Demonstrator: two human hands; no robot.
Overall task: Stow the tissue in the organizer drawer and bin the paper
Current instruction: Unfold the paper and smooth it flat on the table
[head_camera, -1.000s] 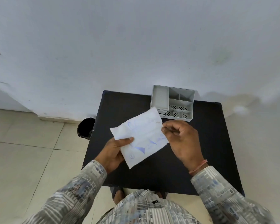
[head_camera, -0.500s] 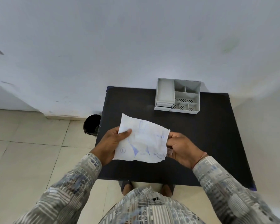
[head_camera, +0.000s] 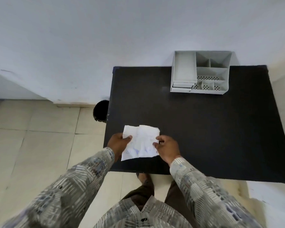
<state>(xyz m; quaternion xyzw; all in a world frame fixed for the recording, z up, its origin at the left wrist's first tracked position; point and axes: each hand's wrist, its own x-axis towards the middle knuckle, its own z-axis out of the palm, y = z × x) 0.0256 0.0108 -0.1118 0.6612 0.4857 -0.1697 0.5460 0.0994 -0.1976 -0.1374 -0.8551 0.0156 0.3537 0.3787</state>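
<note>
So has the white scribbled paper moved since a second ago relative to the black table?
Yes. The white scribbled paper has come toward the near left corner of the black table, away from the grey plastic organizer.

We can't read any text here. The paper (head_camera: 141,142) carries faint blue ink marks, too blurred to make out as letters or numbers. We see no labels or brands on the grey organizer (head_camera: 200,73) or the black table (head_camera: 204,129).
</note>
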